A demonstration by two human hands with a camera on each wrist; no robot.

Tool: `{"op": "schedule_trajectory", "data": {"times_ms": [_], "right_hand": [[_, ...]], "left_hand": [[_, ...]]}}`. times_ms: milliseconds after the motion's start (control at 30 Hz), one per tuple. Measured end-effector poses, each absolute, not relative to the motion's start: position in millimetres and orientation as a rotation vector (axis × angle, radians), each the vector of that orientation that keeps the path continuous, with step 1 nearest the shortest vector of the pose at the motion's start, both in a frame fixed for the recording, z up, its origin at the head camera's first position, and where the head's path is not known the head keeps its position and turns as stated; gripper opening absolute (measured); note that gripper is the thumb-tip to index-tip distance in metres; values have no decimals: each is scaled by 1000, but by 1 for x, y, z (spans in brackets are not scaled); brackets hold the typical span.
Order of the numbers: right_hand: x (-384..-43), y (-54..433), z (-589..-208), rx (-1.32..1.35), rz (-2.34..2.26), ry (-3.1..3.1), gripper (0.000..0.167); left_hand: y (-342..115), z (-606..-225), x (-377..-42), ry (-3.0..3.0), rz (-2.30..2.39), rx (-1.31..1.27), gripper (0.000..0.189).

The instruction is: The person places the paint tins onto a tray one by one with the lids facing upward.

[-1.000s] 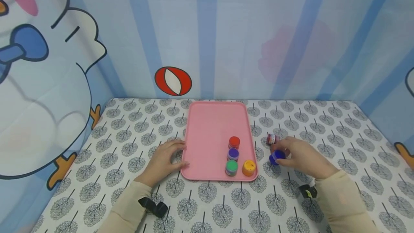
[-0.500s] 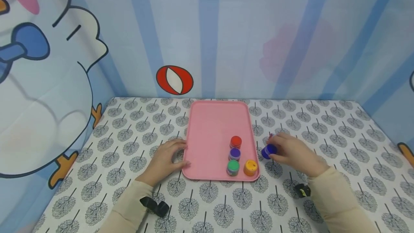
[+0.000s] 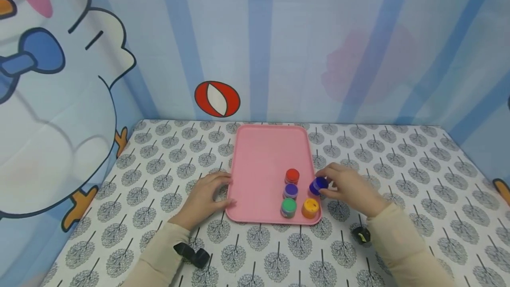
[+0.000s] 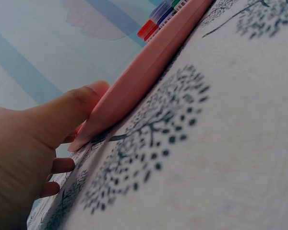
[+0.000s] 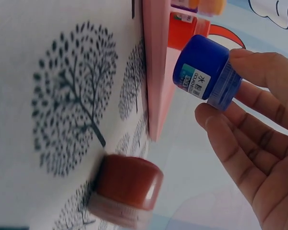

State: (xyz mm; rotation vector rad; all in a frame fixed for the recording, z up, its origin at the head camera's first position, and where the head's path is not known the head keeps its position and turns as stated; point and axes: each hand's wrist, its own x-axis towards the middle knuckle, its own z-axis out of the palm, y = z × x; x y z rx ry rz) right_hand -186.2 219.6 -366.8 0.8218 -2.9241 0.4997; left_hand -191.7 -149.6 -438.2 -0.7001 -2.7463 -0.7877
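- One blue jar [image 3: 318, 186]: carrying it leftward with the right hand [image 3: 347, 188], bringing it to the right rim of the pink tray [image 3: 263, 149], right of the frame's centre; a moment ago, holding it farther right, above the tabletop [image 3: 398, 176].
- Pinching it between thumb and fingers by its translucent end, tilting it.
- Closing, by this shift, the gap to the red jar [image 3: 292, 176], purple jar [image 3: 291, 191], green jar [image 3: 288, 207] and orange jar [image 3: 310, 207], lower centre-right; seemingly not setting it down yet.
- Leaving a brownish-red jar [image 5: 127, 189] on the tabletop, lower middle of the right wrist view.
- Keeping the left hand [image 3: 205, 196] at the tray's left rim, spreading thumb and fingers, touching it.
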Motion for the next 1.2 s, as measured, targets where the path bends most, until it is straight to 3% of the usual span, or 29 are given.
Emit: {"op": "schedule_trajectory", "data": {"times_ms": [1200], "right_hand": [[-195,196,-378,741,482,-3058,36]], "left_hand": [[-150,-439,-191,-2743,-780,-700,56]]}}
